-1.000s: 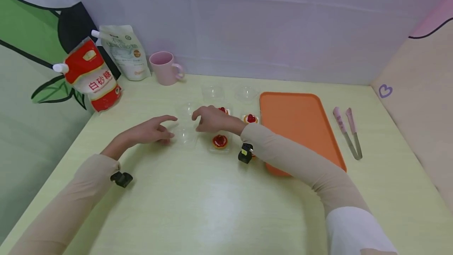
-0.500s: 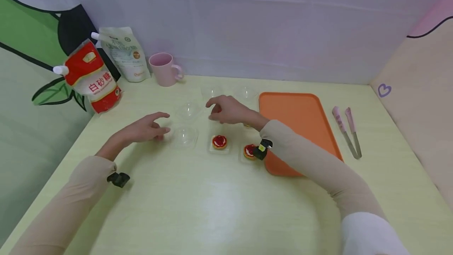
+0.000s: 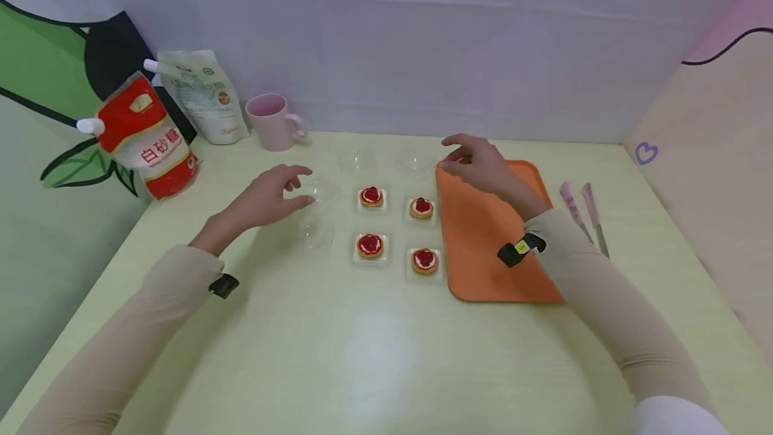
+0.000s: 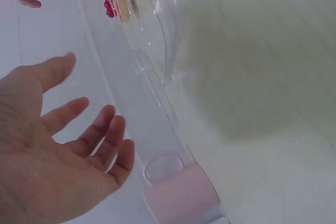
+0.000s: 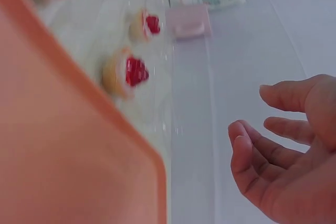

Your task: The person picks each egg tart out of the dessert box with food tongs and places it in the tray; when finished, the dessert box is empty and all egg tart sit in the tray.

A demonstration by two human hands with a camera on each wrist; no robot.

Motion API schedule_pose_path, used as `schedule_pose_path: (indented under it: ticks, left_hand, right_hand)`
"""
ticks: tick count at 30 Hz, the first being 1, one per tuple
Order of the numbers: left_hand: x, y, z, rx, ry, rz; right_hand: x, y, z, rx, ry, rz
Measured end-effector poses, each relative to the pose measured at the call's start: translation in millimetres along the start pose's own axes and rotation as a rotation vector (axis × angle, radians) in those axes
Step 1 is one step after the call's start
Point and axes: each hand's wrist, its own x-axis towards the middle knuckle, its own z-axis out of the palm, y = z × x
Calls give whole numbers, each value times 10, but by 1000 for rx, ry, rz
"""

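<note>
Several small fruit tarts point(image 3: 370, 245) with red topping sit on clear square plastic bases in the middle of the table. Clear domed lids point(image 3: 356, 161) lie behind them, and another clear lid point(image 3: 315, 232) is to their left. My left hand point(image 3: 266, 197) hovers by the left lids with thumb and fingers apart; the left wrist view shows its relaxed fingers point(image 4: 107, 140) holding nothing. Over the far end of the orange tray point(image 3: 483, 247) is my right hand point(image 3: 480, 165), close to the far right lid point(image 3: 415, 161). Its fingers point(image 5: 247, 156) are loosely bent around nothing.
A pink mug point(image 3: 274, 121), a white pouch point(image 3: 205, 96) and a red sugar bag point(image 3: 147, 136) stand at the back left. Tongs with pink handles point(image 3: 590, 203) lie right of the tray, partly behind my right sleeve. A cloth wall point(image 3: 386, 45) closes off the back.
My right hand has moved right, from above the tarts to over the tray, uncovering the tarts. My left hand first drew back slightly, then moved up and right toward the left lids.
</note>
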Motion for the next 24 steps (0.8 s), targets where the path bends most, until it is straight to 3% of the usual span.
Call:
schedule_pose_path:
  ticks: [6,10,14,24]
  left_hand:
    - [302,167,137,31,-5,102]
    - [482,249,205,110,-49,130]
    - [580,289,258,170,-85,136]
    - [711,380,340,216,-166,134]
  right_hand:
    - [-330,391,-356,-21,126,66]
    - [-551,675,-561,-58,187,151]
    - [-734,949,-716,-95,220,243]
    - [-1175,1492,-959,-179,156,446]
